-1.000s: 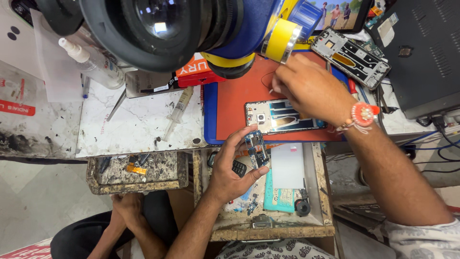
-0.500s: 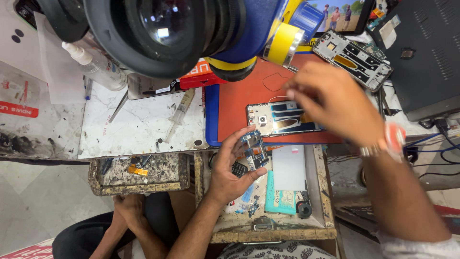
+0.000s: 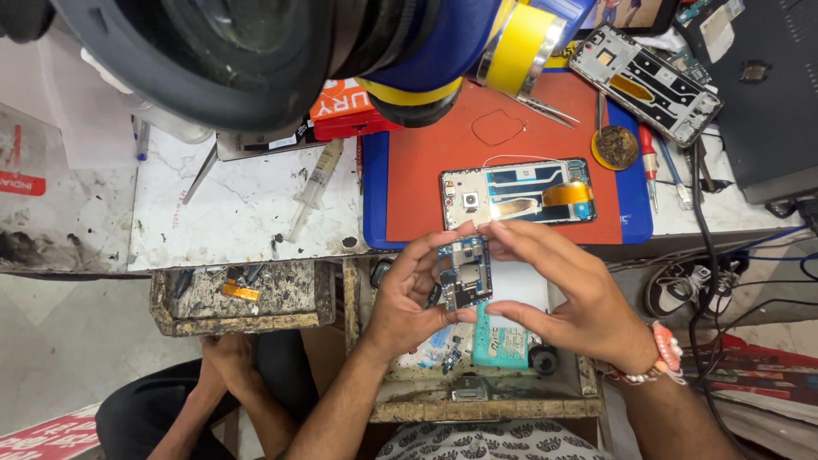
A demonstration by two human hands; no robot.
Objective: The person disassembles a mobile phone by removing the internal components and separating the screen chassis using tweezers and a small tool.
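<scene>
A small blue phone circuit board [image 3: 464, 273] is held upright between both hands over an open wooden drawer [image 3: 400, 400]. My left hand [image 3: 409, 294] grips its left and lower edges. My right hand [image 3: 571, 294] pinches its top and bottom right edges with thumb and fingers. Just beyond them, an opened phone body [image 3: 517, 193] with an orange flex strip lies on a red work mat [image 3: 452, 145]. A teal case [image 3: 498, 345] lies in the drawer under my hands.
A large microscope head [image 3: 256, 51] with yellow tape hangs at the top. A second phone frame [image 3: 645, 83], tweezers [image 3: 545, 108], a brass wool tin [image 3: 615, 146], a syringe [image 3: 313, 187] and a red box [image 3: 349, 106] lie on the bench. Another person's arm [image 3: 230, 366] shows below left.
My right hand came back from the red mat to the circuit board and now grips it together with my left hand. The camera view has moved closer.
</scene>
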